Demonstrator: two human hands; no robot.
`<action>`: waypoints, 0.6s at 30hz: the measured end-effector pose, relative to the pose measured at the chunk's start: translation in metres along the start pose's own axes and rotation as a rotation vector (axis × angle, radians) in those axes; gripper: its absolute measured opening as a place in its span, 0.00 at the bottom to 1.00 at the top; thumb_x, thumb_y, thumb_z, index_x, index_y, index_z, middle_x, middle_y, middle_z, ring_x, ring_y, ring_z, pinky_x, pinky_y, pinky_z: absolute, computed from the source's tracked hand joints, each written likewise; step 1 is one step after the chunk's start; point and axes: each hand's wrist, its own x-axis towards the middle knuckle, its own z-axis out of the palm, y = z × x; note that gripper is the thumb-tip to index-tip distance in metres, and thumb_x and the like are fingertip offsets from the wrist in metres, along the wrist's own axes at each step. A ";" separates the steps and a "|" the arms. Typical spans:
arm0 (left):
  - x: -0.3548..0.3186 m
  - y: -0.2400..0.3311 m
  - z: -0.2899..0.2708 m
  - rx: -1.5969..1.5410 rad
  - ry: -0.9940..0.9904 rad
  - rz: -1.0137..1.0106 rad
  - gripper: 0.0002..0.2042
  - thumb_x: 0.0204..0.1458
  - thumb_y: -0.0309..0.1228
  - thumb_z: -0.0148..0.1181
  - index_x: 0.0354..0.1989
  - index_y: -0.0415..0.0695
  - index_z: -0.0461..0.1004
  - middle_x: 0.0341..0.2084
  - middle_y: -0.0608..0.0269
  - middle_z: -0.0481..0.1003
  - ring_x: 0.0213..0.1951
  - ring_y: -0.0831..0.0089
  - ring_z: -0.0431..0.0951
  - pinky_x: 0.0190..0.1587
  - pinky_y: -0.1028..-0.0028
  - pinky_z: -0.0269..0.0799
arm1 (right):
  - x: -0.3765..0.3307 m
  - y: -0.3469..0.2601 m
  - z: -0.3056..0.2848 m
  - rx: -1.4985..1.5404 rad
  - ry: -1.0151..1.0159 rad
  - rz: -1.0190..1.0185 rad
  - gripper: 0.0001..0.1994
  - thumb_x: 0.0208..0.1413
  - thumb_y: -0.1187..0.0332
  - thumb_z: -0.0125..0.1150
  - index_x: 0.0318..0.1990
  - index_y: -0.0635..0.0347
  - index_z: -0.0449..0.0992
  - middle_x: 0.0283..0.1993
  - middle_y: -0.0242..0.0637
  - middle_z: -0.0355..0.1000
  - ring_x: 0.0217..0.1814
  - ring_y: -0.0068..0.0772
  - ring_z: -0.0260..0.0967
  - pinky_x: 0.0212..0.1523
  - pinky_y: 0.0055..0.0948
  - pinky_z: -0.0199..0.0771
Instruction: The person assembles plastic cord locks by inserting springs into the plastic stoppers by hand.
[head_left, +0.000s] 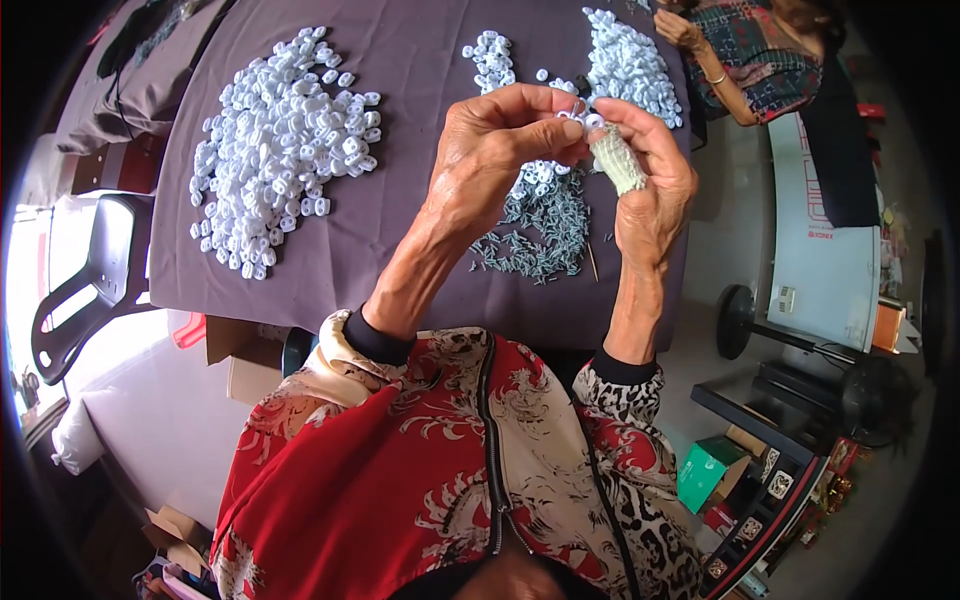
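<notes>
Hands raised over purple-clothed counter (400, 250). Left hand (490, 150) pinches small white plastic ring (578, 118) at fingertips; right hand (650, 170) is closed round pale green ribbed stub (617, 160), steadying it upright. Loose white ring heap (280, 140) and grey screw pile (540, 235) lie within reach.

Left hand (500, 135) and right hand (645, 170) pinching small white plastic piece (580, 118), grey screws (545, 235) below, white pile (285, 140) left

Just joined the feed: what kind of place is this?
Probably a small home workshop for hand assembly: a cloth-covered table with a white plastic parts heap, a grey screws pile, and cardboard boxes beneath.
</notes>
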 end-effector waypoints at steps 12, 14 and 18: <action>-0.003 0.010 0.000 -0.007 0.023 0.020 0.09 0.42 0.23 0.61 0.33 0.36 0.72 0.24 0.60 0.75 0.26 0.74 0.74 0.32 0.78 0.69 | 0.015 -0.001 -0.007 0.317 -0.045 0.154 0.12 0.47 0.79 0.52 0.42 0.70 0.70 0.40 0.38 0.69 0.40 0.24 0.66 0.44 0.22 0.65; -0.004 0.011 0.001 -0.017 0.022 0.018 0.09 0.42 0.23 0.61 0.33 0.36 0.72 0.24 0.61 0.74 0.26 0.74 0.74 0.32 0.78 0.69 | 0.016 -0.003 -0.008 0.256 -0.058 0.175 0.13 0.46 0.79 0.51 0.42 0.70 0.69 0.39 0.39 0.69 0.39 0.25 0.67 0.45 0.22 0.66; -0.005 0.013 0.002 -0.044 0.006 0.017 0.08 0.42 0.24 0.61 0.31 0.36 0.73 0.23 0.61 0.74 0.26 0.75 0.73 0.33 0.78 0.69 | 0.019 -0.010 -0.009 0.289 -0.092 0.128 0.13 0.46 0.79 0.50 0.42 0.71 0.69 0.37 0.39 0.69 0.38 0.25 0.67 0.45 0.23 0.66</action>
